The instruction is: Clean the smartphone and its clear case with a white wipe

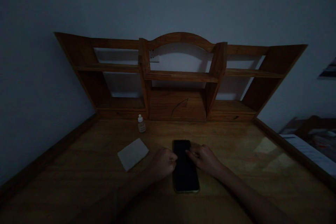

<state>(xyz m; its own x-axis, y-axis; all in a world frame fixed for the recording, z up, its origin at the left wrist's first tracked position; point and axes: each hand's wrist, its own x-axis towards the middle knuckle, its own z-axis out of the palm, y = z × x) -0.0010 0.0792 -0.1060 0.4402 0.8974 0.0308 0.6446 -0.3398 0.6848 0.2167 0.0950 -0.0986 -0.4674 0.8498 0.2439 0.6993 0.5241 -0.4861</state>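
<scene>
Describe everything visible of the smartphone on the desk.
The smartphone has rounded corners, a black, seemingly unlit screen and a paler rim at its near edge, perhaps a case. It lies flat, screen up, on the wooden desk. The left hand overlaps its left edge, the right hand its right; whether they touch it is unclear.

Head view from above the desk (pixel 225 140), forward and down.

In dim light, a wooden shelf unit (pixel 181 76) stands before a bluish-grey wall (pixel 168 7)
</scene>
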